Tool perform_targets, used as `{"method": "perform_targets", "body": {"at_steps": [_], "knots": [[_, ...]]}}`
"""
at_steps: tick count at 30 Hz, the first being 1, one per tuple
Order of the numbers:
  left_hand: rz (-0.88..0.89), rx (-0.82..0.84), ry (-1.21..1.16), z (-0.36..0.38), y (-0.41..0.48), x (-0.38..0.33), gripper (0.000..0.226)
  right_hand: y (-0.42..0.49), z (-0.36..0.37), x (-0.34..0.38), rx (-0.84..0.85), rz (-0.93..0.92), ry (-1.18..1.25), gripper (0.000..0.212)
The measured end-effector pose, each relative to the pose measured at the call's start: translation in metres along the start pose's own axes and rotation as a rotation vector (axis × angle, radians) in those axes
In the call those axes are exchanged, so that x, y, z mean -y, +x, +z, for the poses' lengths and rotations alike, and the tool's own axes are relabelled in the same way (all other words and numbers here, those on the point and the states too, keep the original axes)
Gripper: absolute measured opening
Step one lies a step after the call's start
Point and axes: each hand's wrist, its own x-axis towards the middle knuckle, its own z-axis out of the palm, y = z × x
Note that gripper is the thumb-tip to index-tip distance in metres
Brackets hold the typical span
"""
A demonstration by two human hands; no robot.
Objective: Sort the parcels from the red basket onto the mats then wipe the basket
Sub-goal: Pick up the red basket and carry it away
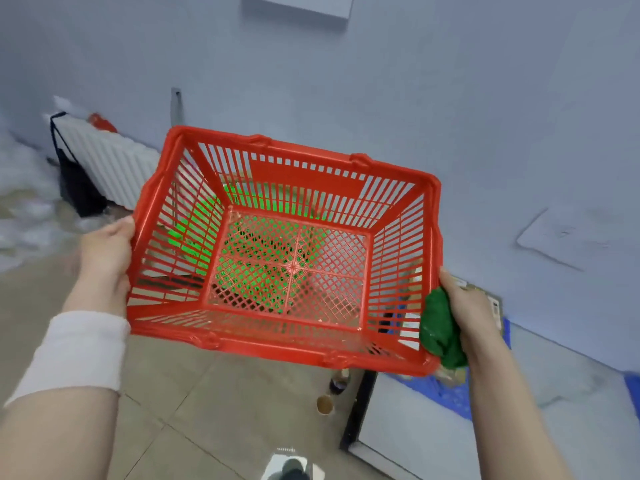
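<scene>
The red basket (pixel 304 151) is held up in the air above the tiled floor (pixel 207 410). It is tipped so its open top faces the camera, and nothing lies inside it. The left hand (pixel 107 251) grips the basket's left rim, with the thumb on the edge and the fingers hidden behind the outer wall. A white wristband (pixel 76 351) sits on that forearm. The right hand (pixel 467 306) has its fingers curled round a crumpled green cloth (pixel 441 330) and presses it against the basket's right wall near the lower corner.

A bright green mat (pixel 194 223) shows through the slats and mesh bottom, lying lower down behind the basket. Below the right hand is a blue mat (pixel 440 393), and a cardboard parcel (pixel 491 303) with a label peeks out just past the hand. It is too blurred to tell what it rests on.

On the floor under the basket stand a paper cup (pixel 325 405) and a dark bottle (pixel 337 382), close together. A white radiator (pixel 104 161) stands against the wall at the left, with a black bag (pixel 78 188) hanging at its end.
</scene>
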Motion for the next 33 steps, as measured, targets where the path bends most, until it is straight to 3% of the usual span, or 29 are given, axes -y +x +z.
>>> {"method": "perform_targets", "body": {"at_steps": [3,7,12,15,18,21,28,33], "knots": [[0.029,-0.020,0.001,0.015,0.024,-0.001,0.030,0.018,0.015,0.008,-0.032,0.011,0.000,0.072],[0.002,-0.007,-0.013,0.031,0.057,-0.006,0.018,0.033,0.035,0.019,-0.035,0.060,0.026,0.077],[-0.029,0.035,-0.011,0.044,0.109,-0.018,0.019,0.045,0.070,0.043,-0.073,0.076,0.032,0.082],[0.004,0.027,-0.019,0.051,0.147,-0.027,0.014,0.050,0.098,0.059,-0.110,0.067,0.062,0.072],[0.029,0.052,-0.004,0.057,0.192,-0.036,0.027,0.047,0.129,0.072,-0.173,0.056,0.117,0.052],[0.006,0.099,0.039,0.058,0.236,-0.043,0.029,0.038,0.161,0.082,-0.200,0.064,0.133,0.048],[-0.066,0.256,0.120,0.079,0.318,-0.043,0.020,0.035,0.212,0.090,-0.232,0.145,0.171,0.053],[-0.065,0.240,0.156,0.097,0.353,-0.027,0.020,0.055,0.234,0.091,-0.178,0.248,0.224,0.058]]}}
